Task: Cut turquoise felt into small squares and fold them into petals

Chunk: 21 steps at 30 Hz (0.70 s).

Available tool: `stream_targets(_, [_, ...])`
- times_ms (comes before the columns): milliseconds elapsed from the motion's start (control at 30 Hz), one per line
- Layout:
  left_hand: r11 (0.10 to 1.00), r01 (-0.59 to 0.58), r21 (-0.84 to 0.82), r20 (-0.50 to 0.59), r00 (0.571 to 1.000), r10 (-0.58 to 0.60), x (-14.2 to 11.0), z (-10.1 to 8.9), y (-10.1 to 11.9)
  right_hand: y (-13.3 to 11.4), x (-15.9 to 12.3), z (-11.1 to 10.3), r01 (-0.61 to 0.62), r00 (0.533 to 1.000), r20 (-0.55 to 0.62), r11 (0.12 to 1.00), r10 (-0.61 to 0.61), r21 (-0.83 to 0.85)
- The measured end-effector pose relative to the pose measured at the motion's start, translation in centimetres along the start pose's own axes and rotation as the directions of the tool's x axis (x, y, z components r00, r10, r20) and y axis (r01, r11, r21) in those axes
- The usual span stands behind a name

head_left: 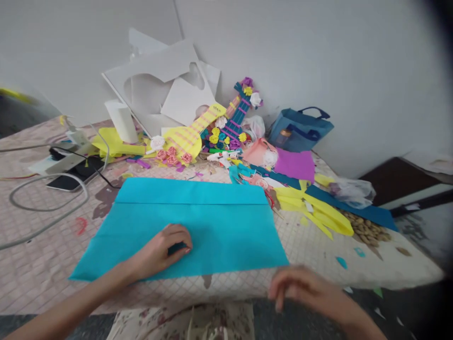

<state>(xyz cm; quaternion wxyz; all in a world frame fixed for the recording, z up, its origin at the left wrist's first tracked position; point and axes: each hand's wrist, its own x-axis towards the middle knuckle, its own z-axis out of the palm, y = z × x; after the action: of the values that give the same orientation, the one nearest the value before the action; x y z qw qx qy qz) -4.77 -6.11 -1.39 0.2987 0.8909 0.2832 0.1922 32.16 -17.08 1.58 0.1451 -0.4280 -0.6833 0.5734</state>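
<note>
Head view: the left fingers [179, 230] are curled in, tips and thumb brought close together, and whether anything's pinched there can't be made out. The left hand [162, 249] is rested on a big turquoise sheet [230, 226], which is laid flat along the near edge of the table [46, 226], with a fold line seen across its far part. The right hand [300, 281] is held just off the sheet's near right corner, kinda blurred, fingers loosely bent and apart, nothing seen in them. Past the sheet, a white glue gun [222, 157] and a yellow guitar shape [184, 137] decorated with paper flowers can be spotted. A phone [76, 174] is parked left, peanuts [368, 231] are piled right, and cut white boards [155, 61] are leaned against the wall.
</note>
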Motion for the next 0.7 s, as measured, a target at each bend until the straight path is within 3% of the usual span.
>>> stream_targets(33, [0.999,0.003,0.040,-0.005,1.000,-0.003,-0.3,-0.1,0.4,-0.1,1.0,-1.8,0.014,0.978,-0.205,0.999,-0.024,-0.051])
stream_targets(100, [0.991,0.003,0.131,0.014,1.000,-0.005,-1.1,-0.3,1.2,-0.3,3.2,-5.3,-0.019,0.830,-0.549,0.978,-0.101,-0.209])
stream_targets(133, [0.984,-0.001,0.178,0.035,0.999,-0.005,-1.6,-0.4,1.4,-0.4,4.3,-6.7,-0.061,0.752,-0.644,0.958,-0.141,-0.281])
stream_targets(167, [0.974,-0.002,0.225,0.052,0.999,-0.010,-2.2,-0.5,1.6,-0.5,5.3,-7.6,-0.113,0.717,-0.678,0.932,-0.163,-0.343])
stream_targets(200, [0.962,-0.004,0.271,0.065,0.998,-0.014,-2.9,-0.6,1.6,-0.6,6.2,-8.1,-0.147,0.736,-0.656,0.907,-0.166,-0.394])
stream_targets(300, [0.918,-0.013,0.396,0.061,0.998,-0.011,-5.2,-1.0,0.9,-0.9,7.0,-7.3,-0.110,0.857,-0.473,0.825,-0.203,-0.555])
stream_targets(433, [0.859,-0.004,0.512,0.040,0.999,-0.020,-8.7,-2.2,-0.5,-0.7,4.2,-4.1,-0.064,0.950,-0.268,0.738,-0.161,-0.672])
stream_targets(567, [0.855,0.056,0.515,0.005,0.998,-0.069,-12.2,-3.7,-2.4,1.3,0.9,-2.1,-0.093,0.982,-0.182,0.747,-0.039,-0.658])
stream_targets(700, [0.855,0.214,0.472,-0.117,0.977,-0.180,-15.2,-4.8,-4.8,3.9,-0.2,-2.1,-0.081,0.966,-0.242,0.789,-0.087,-0.609])
